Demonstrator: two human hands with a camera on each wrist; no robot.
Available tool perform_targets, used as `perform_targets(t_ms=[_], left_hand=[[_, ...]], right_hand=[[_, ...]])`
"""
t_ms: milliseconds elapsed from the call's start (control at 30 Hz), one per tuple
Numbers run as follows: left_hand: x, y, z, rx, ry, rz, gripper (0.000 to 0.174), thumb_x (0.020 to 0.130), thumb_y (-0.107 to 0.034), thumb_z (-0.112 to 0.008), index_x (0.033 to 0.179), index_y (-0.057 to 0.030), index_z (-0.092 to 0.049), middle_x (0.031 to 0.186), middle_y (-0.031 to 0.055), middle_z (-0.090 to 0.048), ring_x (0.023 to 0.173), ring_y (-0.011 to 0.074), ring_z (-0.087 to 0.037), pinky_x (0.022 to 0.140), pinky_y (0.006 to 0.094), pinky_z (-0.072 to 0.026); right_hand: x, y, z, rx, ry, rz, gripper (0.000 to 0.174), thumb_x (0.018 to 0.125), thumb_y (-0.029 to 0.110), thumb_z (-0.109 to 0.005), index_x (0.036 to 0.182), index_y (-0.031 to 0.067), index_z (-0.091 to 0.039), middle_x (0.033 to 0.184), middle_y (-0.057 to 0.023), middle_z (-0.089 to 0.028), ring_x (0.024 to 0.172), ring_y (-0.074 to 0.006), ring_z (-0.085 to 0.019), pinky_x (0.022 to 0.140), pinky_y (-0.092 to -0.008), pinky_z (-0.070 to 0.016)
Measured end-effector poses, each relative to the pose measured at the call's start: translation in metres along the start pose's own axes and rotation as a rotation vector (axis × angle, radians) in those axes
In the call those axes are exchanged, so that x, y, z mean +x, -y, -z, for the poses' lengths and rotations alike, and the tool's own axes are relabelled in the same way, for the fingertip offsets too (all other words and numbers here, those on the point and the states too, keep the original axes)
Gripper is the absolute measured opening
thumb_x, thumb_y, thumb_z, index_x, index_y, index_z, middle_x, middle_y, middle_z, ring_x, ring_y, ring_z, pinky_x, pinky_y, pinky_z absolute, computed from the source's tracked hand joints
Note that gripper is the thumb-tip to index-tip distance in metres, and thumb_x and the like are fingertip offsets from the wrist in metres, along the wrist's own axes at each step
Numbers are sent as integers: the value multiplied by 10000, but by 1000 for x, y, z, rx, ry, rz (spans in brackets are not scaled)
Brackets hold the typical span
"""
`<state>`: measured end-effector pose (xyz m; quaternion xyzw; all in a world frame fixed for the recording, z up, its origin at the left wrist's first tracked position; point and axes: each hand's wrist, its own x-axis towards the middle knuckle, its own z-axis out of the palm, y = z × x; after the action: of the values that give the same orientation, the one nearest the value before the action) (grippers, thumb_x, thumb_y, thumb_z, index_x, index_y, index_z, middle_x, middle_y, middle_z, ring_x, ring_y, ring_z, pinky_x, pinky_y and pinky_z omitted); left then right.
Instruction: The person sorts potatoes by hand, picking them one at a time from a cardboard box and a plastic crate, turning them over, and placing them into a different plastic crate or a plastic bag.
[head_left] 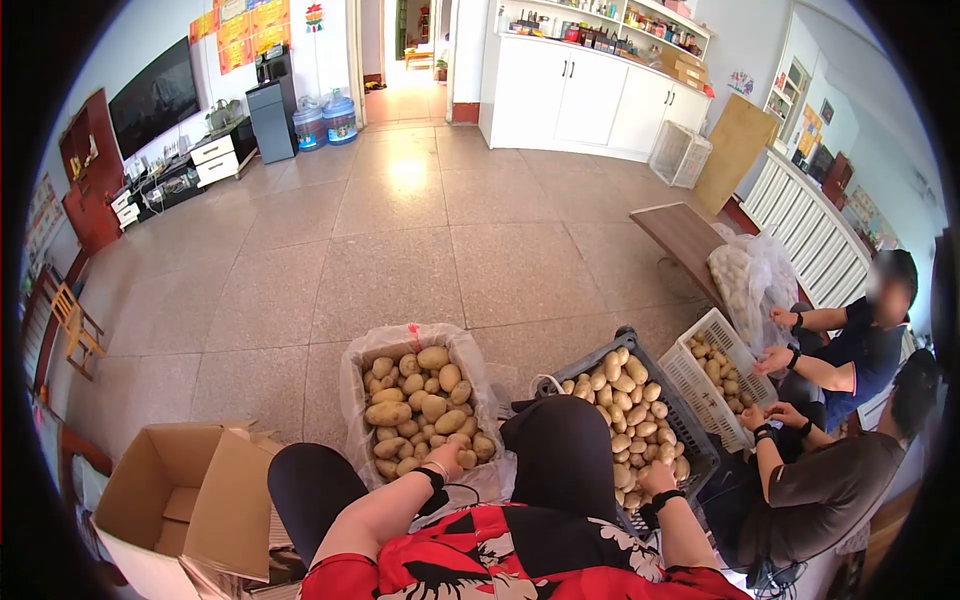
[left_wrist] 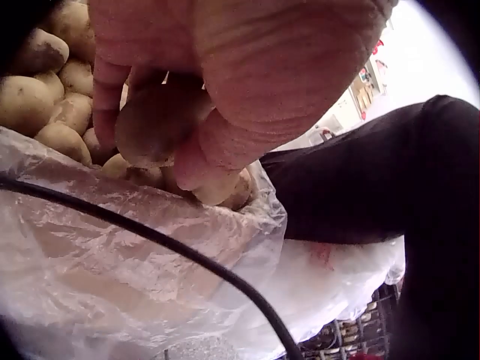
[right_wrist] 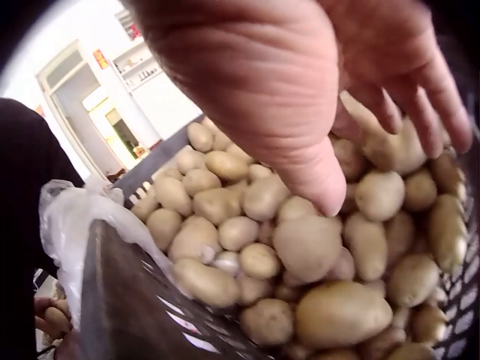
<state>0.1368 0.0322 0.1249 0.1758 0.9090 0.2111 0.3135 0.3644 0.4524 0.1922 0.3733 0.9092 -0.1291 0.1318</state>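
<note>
My left hand (head_left: 445, 458) is at the near right corner of a box lined with clear plastic (head_left: 354, 400), full of potatoes (head_left: 433, 407). In the left wrist view the thumb and fingers pinch a brownish potato (left_wrist: 154, 131) just above the others, close to the liner's edge. My right hand (head_left: 657, 478) is over the near end of a dark plastic crate (head_left: 697, 440) heaped with potatoes (head_left: 625, 400). Its fingers (right_wrist: 431, 82) are spread apart in the right wrist view, and the thumb (right_wrist: 319, 184) reaches down among the potatoes without gripping one.
An open cardboard box (head_left: 225, 500) stands at my left. To the right, two people sit by a white crate (head_left: 690, 375) of potatoes, near a bulging plastic bag (head_left: 735, 285) and a leaning brown board (head_left: 680, 245). A black cable (left_wrist: 150, 232) crosses before the lined box.
</note>
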Motion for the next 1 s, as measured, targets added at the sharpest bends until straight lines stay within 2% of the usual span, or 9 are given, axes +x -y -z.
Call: perform_targets(t_ms=[33, 300, 433, 533, 600, 767, 800, 867, 1000], left_hand=[[0, 2, -3, 54, 4, -57, 493, 736, -181, -660, 1205, -153, -509, 1144, 181, -578, 1102, 307, -544, 928, 363, -438], [-3, -1, -7, 65, 22, 45, 475, 766, -178, -642, 1217, -148, -498, 1203, 210, -508, 1131, 346, -508, 961, 378, -416], [8, 7, -13, 50, 11, 72, 475, 758, -168, -648, 1210, -147, -502, 1223, 222, -483, 1073, 364, -546, 925, 394, -445], [7, 10, -12, 116, 1, 39, 462, 750, -151, -648, 1191, -142, -509, 1227, 227, -478, 1049, 373, -562, 896, 405, -466], [16, 18, -17, 219, -44, -20, 447, 736, -102, -633, 1166, -136, -515, 1213, 236, -478, 1040, 377, -568, 880, 420, -477], [19, 22, -17, 222, -139, 8, 433, 689, -47, -629, 1109, -66, -524, 1137, 280, -488, 1058, 414, -509, 919, 418, -431], [15, 20, -16, 205, -158, 5, 440, 685, -18, -623, 1109, -59, -512, 1113, 280, -491, 1051, 421, -507, 915, 406, -434], [12, 17, -16, 181, -188, 38, 486, 683, 8, -614, 1143, -47, -468, 1106, 279, -489, 1033, 421, -516, 903, 404, -445], [7, 12, -13, 185, -142, 44, 545, 694, -65, -652, 1192, -72, -428, 1138, 271, -474, 1039, 421, -518, 905, 410, -449]], right_hand=[[-1, -10, -10, -10, 74, -128, 492, 687, 233, -713, 1089, 7, -544, 1066, -235, -605, 990, -367, -597, 858, -431, -481], [15, -75, -90, 10, 161, -78, 556, 644, 365, -737, 1022, -29, -630, 1015, -238, -636, 941, -330, -631, 824, -386, -502], [15, -66, -80, 241, 515, -92, 452, 729, 395, -671, 988, 25, -675, 827, -102, -683, 720, -190, -662, 554, -327, -533], [27, -66, -91, 295, 667, -146, 430, 717, 416, -681, 971, 68, -687, 808, -84, -684, 724, -187, -657, 584, -318, -526], [54, -89, -132, 215, 581, 108, 425, 695, 429, -695, 931, 75, -688, 801, -78, -682, 730, -193, -650, 610, -323, -512], [70, -79, -149, 61, 598, 78, 538, 634, 560, -677, 813, 53, -695, 703, -118, -669, 679, -249, -652, 623, -368, -512], [63, -72, -140, 53, 506, 148, 537, 641, 540, -682, 828, 36, -685, 697, -123, -666, 649, -238, -652, 587, -362, -514], [48, -48, -110, 144, 581, 17, 492, 639, 427, -730, 863, -5, -661, 683, -143, -656, 561, -213, -636, 509, -347, -504], [45, -40, -110, 74, 469, 44, 595, 587, 458, -761, 937, -15, -674, 930, -204, -667, 836, -295, -655, 712, -368, -520]])
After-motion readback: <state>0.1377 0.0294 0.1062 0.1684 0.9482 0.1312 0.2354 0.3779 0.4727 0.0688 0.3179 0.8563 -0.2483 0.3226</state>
